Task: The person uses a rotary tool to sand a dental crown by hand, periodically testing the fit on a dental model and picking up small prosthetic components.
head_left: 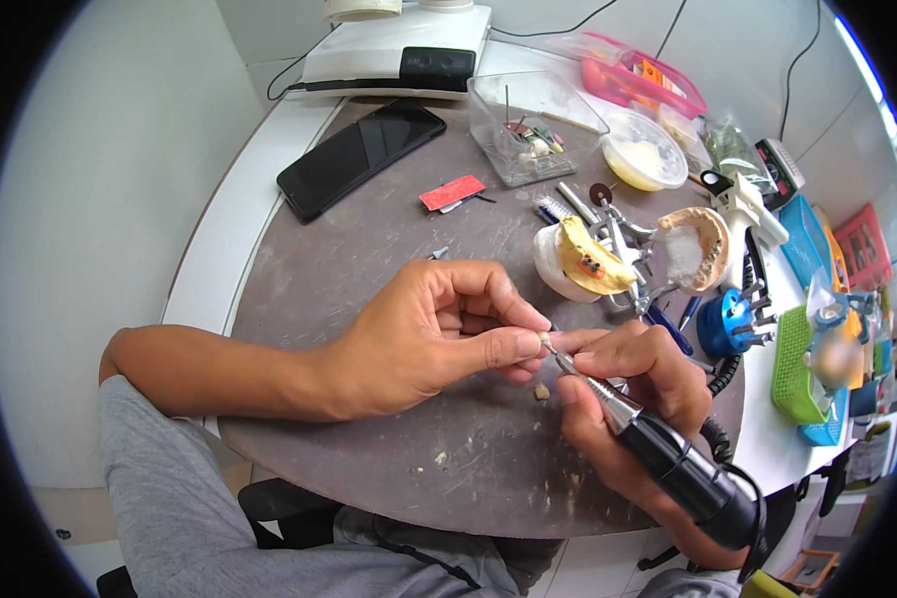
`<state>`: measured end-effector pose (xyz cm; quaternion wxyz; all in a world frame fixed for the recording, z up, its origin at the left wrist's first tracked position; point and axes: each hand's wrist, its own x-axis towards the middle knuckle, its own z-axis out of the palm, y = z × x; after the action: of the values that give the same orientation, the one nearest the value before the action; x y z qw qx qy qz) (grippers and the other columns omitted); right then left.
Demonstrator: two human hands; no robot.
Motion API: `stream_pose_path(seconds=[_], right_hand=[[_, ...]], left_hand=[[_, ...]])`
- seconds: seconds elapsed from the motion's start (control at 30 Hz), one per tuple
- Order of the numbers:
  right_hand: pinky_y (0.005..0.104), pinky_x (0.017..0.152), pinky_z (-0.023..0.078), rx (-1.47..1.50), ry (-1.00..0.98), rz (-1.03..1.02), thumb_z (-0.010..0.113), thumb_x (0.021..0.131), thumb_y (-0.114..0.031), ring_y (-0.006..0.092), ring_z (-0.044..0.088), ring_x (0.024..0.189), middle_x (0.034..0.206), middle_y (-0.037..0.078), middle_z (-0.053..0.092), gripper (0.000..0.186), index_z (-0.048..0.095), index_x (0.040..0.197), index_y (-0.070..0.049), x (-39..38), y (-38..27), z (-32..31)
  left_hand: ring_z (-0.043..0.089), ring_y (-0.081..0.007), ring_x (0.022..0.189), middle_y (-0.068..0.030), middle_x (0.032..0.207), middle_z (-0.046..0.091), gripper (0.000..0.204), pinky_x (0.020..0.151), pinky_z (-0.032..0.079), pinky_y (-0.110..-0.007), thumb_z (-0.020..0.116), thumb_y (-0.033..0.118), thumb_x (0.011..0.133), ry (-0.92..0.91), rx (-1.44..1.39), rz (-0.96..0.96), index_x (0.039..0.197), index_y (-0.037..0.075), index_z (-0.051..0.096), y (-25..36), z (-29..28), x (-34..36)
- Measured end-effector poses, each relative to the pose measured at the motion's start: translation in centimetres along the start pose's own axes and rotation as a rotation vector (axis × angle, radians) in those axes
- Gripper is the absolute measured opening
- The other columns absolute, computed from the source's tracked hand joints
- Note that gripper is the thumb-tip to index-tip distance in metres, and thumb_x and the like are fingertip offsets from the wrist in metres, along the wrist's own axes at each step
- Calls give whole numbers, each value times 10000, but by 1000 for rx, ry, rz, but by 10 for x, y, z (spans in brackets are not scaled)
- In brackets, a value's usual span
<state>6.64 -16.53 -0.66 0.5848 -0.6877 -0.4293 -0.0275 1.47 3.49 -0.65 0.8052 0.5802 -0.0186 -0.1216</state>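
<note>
In a pinch between thumb and forefinger, my left hand [399, 344] holds a small pale piece [545, 339] that looks like a tooth crown; the fingertips partly cover it. My right hand [643, 384] is wrapped pen-like round a black and silver rotary handpiece [673, 468]. The handpiece slants up to the left, and its thin tip meets or nearly meets the pale piece. Both hands are close together over the brown tabletop [369, 458]. Just below the fingertips lies a small beige chunk [541, 393].
Beyond my hands stands an articulator [618, 239] with a yellow-and-white jaw model [590, 261] and a beige one [708, 249]. A blue bur holder [725, 324] is at right. Farther back are a phone [359, 159], red strip [452, 193], clear box [528, 130] and round tub [645, 149].
</note>
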Motion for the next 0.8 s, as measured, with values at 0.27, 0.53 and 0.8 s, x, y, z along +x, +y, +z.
stream_pose_path(seconds=[0.27, 0.53, 0.8], right_hand=[[315, 682, 564, -73, 13, -76, 728, 680, 46, 297, 707, 799, 724, 131, 626, 214, 558, 810, 42, 1, -3, 4], [321, 691, 568, -71, 20, -64, 726, 686, 42, 304, 706, 791, 720, 139, 623, 213, 553, 811, 45, 0, -5, 3], [323, 698, 568, -89, -2, -96, 733, 671, 62, 299, 703, 810, 726, 133, 622, 215, 570, 809, 40, 2, -6, 2]], left_hand=[[654, -164, 885, -118, 942, 637, 90, 800, 572, -286, 619, 21, 884, 51, 23, 49, 951, -23, 579, -2, 2, -1], [653, -166, 885, -123, 945, 639, 79, 799, 573, -290, 624, 13, 878, 44, 36, 88, 934, -18, 579, -5, 2, 0], [654, -166, 873, -120, 935, 640, 95, 783, 572, -287, 623, 22, 881, 38, -29, 14, 950, -25, 577, 0, 2, -1]])
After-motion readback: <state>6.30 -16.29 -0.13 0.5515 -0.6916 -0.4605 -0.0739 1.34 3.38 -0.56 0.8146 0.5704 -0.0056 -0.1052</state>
